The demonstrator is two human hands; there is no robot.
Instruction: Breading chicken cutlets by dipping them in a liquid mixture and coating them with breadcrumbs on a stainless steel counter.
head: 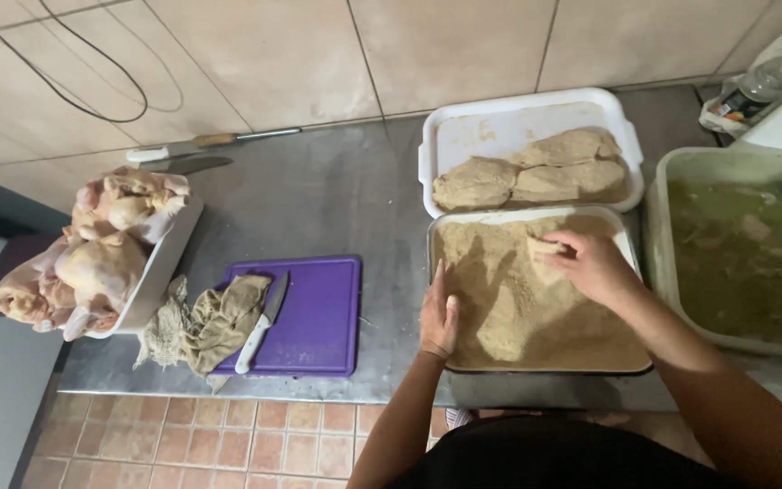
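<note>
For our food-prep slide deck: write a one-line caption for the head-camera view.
Right hand presses a piece into the breadcrumb tray while the left hand rests at its edge, beside breaded cutlets.

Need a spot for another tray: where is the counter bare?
Bare steel lies between the chicken tub, purple board and white tray. The right side is crowded: crumb tray, both hands, green tub.

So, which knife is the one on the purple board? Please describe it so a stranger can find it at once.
Start at the steel counter and find the purple cutting board left of the crumb tray. The knife lies on the board's left part, beside a crumpled cloth. Its white handle and its place on the board set it apart from the two knives by the wall.
</note>
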